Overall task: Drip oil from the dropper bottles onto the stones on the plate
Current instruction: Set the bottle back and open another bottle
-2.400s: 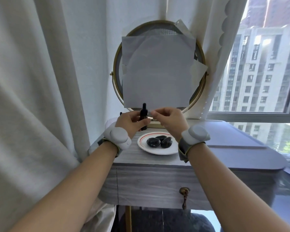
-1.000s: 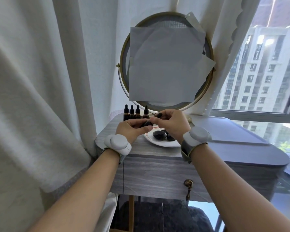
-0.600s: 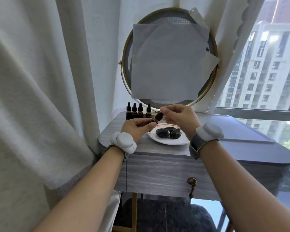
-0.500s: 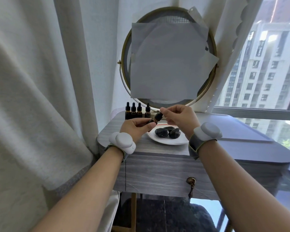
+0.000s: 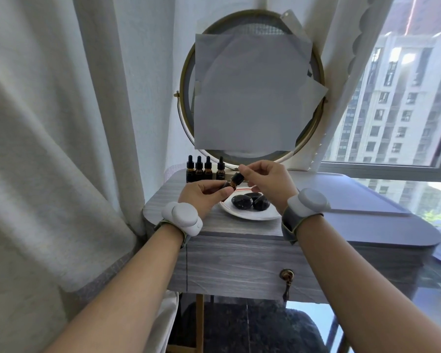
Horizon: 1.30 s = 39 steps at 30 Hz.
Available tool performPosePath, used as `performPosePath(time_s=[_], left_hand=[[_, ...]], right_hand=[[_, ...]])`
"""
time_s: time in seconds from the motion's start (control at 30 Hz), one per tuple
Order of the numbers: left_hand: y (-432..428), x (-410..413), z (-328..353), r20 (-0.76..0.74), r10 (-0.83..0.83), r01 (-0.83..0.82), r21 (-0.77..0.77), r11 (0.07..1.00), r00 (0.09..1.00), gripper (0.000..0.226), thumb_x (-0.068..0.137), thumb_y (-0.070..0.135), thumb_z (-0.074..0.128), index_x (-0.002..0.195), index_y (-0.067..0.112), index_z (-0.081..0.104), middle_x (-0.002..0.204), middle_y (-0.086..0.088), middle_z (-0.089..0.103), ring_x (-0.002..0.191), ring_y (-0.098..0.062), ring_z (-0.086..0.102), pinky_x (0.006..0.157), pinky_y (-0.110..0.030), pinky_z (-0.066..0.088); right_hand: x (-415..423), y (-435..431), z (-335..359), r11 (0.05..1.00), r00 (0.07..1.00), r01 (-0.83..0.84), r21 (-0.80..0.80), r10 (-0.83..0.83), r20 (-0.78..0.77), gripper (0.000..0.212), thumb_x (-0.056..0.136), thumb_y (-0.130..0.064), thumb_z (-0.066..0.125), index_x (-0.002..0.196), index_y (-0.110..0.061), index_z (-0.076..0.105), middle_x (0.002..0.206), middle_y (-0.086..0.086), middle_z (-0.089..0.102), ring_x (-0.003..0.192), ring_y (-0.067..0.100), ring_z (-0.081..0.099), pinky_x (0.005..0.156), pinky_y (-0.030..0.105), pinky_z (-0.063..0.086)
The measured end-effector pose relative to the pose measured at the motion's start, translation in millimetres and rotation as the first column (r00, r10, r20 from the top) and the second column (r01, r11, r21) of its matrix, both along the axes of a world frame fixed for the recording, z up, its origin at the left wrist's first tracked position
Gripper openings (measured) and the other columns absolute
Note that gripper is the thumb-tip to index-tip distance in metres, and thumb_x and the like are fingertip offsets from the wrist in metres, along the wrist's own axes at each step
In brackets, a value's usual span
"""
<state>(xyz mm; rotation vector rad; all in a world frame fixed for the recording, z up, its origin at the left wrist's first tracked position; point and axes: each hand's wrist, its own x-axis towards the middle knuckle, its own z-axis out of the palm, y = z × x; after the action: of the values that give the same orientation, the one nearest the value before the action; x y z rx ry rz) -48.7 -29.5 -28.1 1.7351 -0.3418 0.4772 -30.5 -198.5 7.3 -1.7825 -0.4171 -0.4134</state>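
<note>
We see a small dropper bottle (image 5: 226, 186) of dark amber glass with a black cap (image 5: 237, 177). It is held off the table, tilted so the cap end points toward one o'clock, by the eleven o'clock rim of the plate (image 5: 252, 217). The left hand (image 5: 204, 196) grips the glass body with fingers and thumb curled round it. The right hand (image 5: 266, 180) pinches the cap between thumb and fingertips. Most of the glass is hidden inside the left hand's fingers, and only a short brown shoulder below the cap shows. We cannot tell whether the cap is seated or loosened, and no label or oil level can be made out.

The white plate, with a thin red line inside its rim, sits on a grey wood-grain dressing table (image 5: 222, 225). On it lie three glossy black stones (image 5: 242, 202), bunched together; the back one is partly covered by the other two. The right hand hides the plate's one o'clock part.

At eleven o'clock from the plate, a row of four dropper bottles (image 5: 199, 170) stands upright near the table's back edge — three close together, the fourth slightly apart. Their labels are too small to read. Behind them is a round brass-framed mirror (image 5: 255, 28), almost wholly covered by sheets of paper (image 5: 250, 98).
</note>
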Motion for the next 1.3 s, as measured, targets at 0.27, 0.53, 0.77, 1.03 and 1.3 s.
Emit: performPosePath(time_s=[0.27, 0.53, 0.77, 1.03, 1.3], left_hand=[[0.0, 0.2, -0.9, 0.0, 0.032, -0.032, 0.016, 0.999, 0.999, 0.018, 0.079, 0.024, 0.072, 0.097, 0.028, 0.071, 0.083, 0.022, 0.068, 0.076, 0.013, 0.063, 0.066, 0.001, 0.042], [-0.2, -1.3, -0.6, 0.027, 0.035, -0.035, 0.019, 0.999, 0.999, 0.024, 0.08, 0.02, 0.072, 0.104, 0.017, 0.071, 0.084, 0.017, 0.068, 0.074, 0.014, 0.062, 0.066, 0.001, 0.042], [-1.3, 0.1, -0.6, 0.027, 0.069, -0.07, 0.029, 0.997, 0.997, 0.025, 0.08, 0.023, 0.071, 0.104, 0.017, 0.071, 0.089, 0.009, 0.07, 0.078, 0.009, 0.062, 0.07, 0.0, 0.044], [-1.6, -1.4, 0.4, 0.023, 0.056, -0.057, 0.035, 0.998, 0.998, 0.026, 0.081, 0.02, 0.071, 0.106, 0.016, 0.07, 0.089, 0.01, 0.069, 0.074, 0.016, 0.061, 0.068, 0.002, 0.042], [-1.6, -0.7, -0.3, 0.033, 0.065, -0.067, 0.045, 0.997, 0.997, 0.026, 0.081, 0.023, 0.071, 0.106, 0.017, 0.07, 0.088, 0.011, 0.069, 0.074, 0.015, 0.061, 0.068, 0.001, 0.042]], right_hand=[[-1.1, -2.8, -0.6, 0.999, 0.998, -0.052, -0.005, 0.052, 0.023, 0.016, 0.092, -0.018, 0.062, 0.107, -0.019, 0.067, 0.09, -0.002, 0.067, 0.073, 0.005, 0.059, 0.064, 0.015, 0.052], [-1.3, -0.8, -2.3, 1.0, 0.998, -0.003, -0.022, 0.004, 0.063, 0.01, 0.087, -0.027, 0.069, 0.09, -0.018, 0.07, 0.076, -0.005, 0.067, 0.065, 0.001, 0.058, 0.062, 0.014, 0.052], [-3.5, -1.8, 0.2, 0.997, 0.993, -0.068, -0.034, 0.071, 0.094, 0.025, 0.092, -0.008, 0.06, 0.112, -0.019, 0.069, 0.096, -0.004, 0.07, 0.077, 0.0, 0.059, 0.069, 0.016, 0.054], [-1.1, 2.6, -2.9, 0.998, 0.998, 0.02, 0.057, -0.017, -0.059, 0.03, 0.083, -0.042, 0.069, 0.096, -0.016, 0.067, 0.084, -0.003, 0.068, 0.066, 0.004, 0.059, 0.058, 0.016, 0.052], [-1.1, 0.0, -4.1, 0.997, 1.0, 0.001, 0.078, -0.002, 0.017, 0.007, 0.089, -0.025, 0.067, 0.092, -0.02, 0.07, 0.078, -0.006, 0.067, 0.067, 0.004, 0.057, 0.062, 0.016, 0.05]])
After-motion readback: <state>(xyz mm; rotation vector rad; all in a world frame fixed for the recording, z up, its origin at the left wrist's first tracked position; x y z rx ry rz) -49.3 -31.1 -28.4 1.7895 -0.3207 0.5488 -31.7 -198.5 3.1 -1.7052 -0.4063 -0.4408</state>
